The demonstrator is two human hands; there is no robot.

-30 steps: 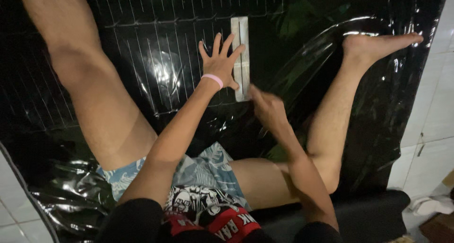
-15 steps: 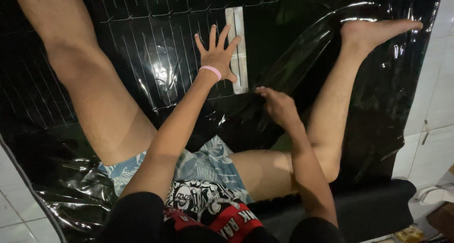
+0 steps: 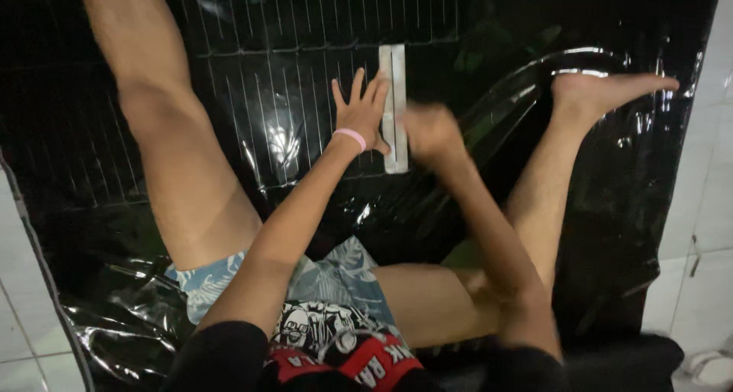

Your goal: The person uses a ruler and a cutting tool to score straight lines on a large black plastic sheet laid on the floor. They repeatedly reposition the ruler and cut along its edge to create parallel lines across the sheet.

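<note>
L hand point(image 3: 363, 113) flat, fingers spread; R hand point(image 3: 429, 131) blurred, curled.

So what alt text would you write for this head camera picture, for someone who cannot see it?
A seated person's left hand presses flat beside a pale straight strip on a glossy black sheet ruled with thin white lines, while the blurred right hand is at the strip's other side. Bare legs are spread over the sheet.
</note>
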